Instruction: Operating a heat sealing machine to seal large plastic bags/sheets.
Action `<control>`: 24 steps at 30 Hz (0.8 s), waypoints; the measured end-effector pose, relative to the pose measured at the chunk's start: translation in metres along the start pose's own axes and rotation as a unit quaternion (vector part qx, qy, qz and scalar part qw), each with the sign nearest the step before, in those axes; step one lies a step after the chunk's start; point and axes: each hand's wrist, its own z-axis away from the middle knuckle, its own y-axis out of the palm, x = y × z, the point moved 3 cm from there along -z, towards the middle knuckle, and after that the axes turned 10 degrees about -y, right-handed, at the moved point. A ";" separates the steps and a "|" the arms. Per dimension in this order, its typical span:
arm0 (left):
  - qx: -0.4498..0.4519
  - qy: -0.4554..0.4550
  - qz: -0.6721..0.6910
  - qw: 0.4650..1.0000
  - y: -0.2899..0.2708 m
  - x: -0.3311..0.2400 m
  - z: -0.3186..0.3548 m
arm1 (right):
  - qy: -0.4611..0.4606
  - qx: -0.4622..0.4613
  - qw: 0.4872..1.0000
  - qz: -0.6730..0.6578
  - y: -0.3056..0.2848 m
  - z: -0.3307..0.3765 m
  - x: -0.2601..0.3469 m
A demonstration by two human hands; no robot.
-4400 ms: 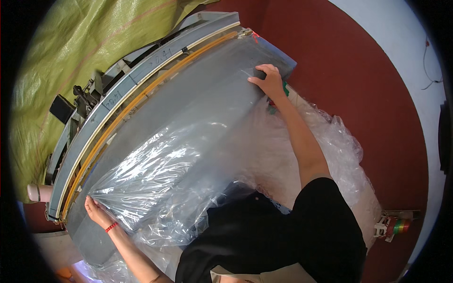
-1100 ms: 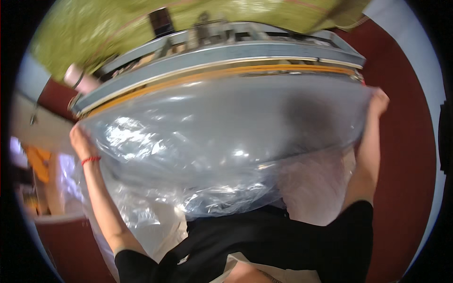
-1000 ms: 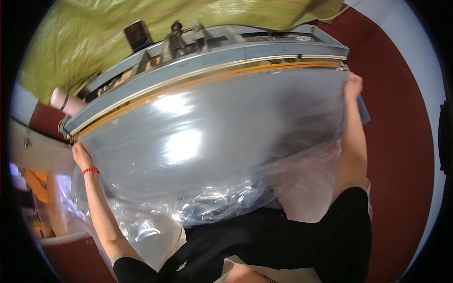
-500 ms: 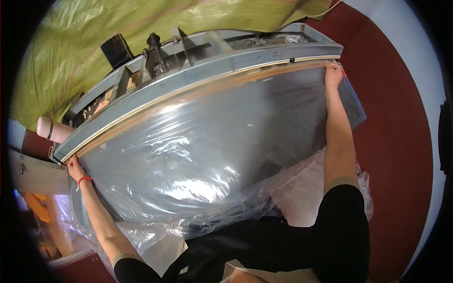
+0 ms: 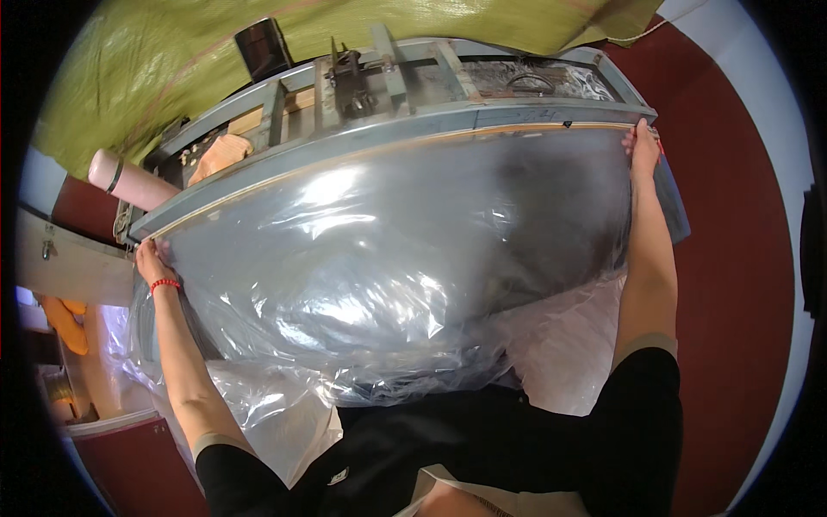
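Left hand (image 5: 155,265): you pinch the plastic sheet's (image 5: 388,233) far left corner
Right hand (image 5: 643,157): you pinch its far right
Plastic sheet: against the metal frame (image 5: 345,138)
Wrinkles: pull both corners evenly

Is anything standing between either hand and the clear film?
Nothing visible: the left hand and right hand hold the film directly, near its far corners by the grey frame. The pink bottle lies beyond the left hand.

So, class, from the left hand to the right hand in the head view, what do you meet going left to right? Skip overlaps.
Left hand, dark flat rectangular object, dark metal fitting, dark loop, right hand.
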 end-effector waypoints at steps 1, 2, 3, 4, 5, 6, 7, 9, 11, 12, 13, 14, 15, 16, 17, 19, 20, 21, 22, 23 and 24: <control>0.031 -0.005 -0.029 0.999 0.000 -0.003 0.005 | 0.010 0.015 1.000 0.001 0.000 0.008 0.011; 0.062 -0.010 -0.057 0.996 -0.001 -0.006 0.011 | 0.020 0.032 0.999 0.001 0.003 0.016 0.016; 0.097 0.002 -0.092 0.991 0.006 -0.012 0.020 | -0.088 0.026 0.993 0.068 -0.021 0.007 0.005; 0.087 0.003 -0.093 0.992 0.001 -0.021 0.033 | -0.078 0.019 0.997 0.008 -0.031 0.010 0.005; 0.118 0.027 -0.120 0.985 -0.006 -0.033 0.050 | -0.057 -0.004 0.998 -0.022 -0.034 0.025 0.024; 0.150 0.051 -0.144 0.977 -0.008 -0.045 0.070 | -0.075 -0.005 0.997 0.008 -0.049 0.029 0.026; 0.166 0.059 -0.146 0.974 -0.003 -0.057 0.095 | -0.115 -0.021 0.990 0.074 -0.066 0.035 0.029; 0.202 0.079 -0.144 0.966 0.009 -0.079 0.143 | -0.126 -0.106 0.929 0.331 -0.115 0.034 0.017; 0.237 0.081 -0.145 0.957 0.015 -0.092 0.177 | -0.170 -0.138 0.855 0.470 -0.136 0.041 0.032; 0.252 0.056 -0.105 0.960 0.018 -0.096 0.192 | -0.235 -0.164 0.791 0.540 -0.130 0.045 0.047; 0.268 0.052 -0.093 0.958 0.020 -0.099 0.201 | -0.341 -0.135 0.800 0.474 -0.106 0.050 0.069; 0.290 0.026 -0.049 0.955 0.024 -0.107 0.216 | -0.441 -0.105 0.794 0.404 -0.081 0.062 0.101; 0.300 0.027 -0.050 0.952 0.024 -0.114 0.227 | -0.441 -0.028 0.843 0.307 -0.029 0.097 0.148; 0.301 0.027 -0.058 0.951 0.018 -0.121 0.239 | -0.389 0.044 0.900 0.193 0.028 0.139 0.175; 0.285 0.025 -0.063 0.956 0.005 -0.123 0.245 | -0.248 0.184 0.944 0.116 0.084 0.192 0.217; 0.286 0.031 -0.083 0.954 -0.010 -0.126 0.257 | -0.318 0.363 0.876 0.023 0.152 0.275 0.271; 0.286 0.033 -0.080 0.954 -0.014 -0.129 0.261 | -0.328 0.462 0.823 -0.021 0.176 0.316 0.293; 0.310 0.063 -0.088 0.945 -0.013 -0.135 0.267 | -0.418 0.504 0.750 -0.093 0.202 0.346 0.295; 0.333 0.092 -0.099 0.933 -0.011 -0.141 0.272 | -0.459 0.525 0.708 -0.110 0.221 0.376 0.302; 0.336 0.124 -0.132 0.924 -0.012 -0.146 0.277 | -0.472 0.530 0.689 -0.146 0.238 0.403 0.305; 0.335 0.125 -0.134 0.924 -0.011 -0.150 0.281 | -0.454 0.532 0.686 -0.198 0.254 0.427 0.304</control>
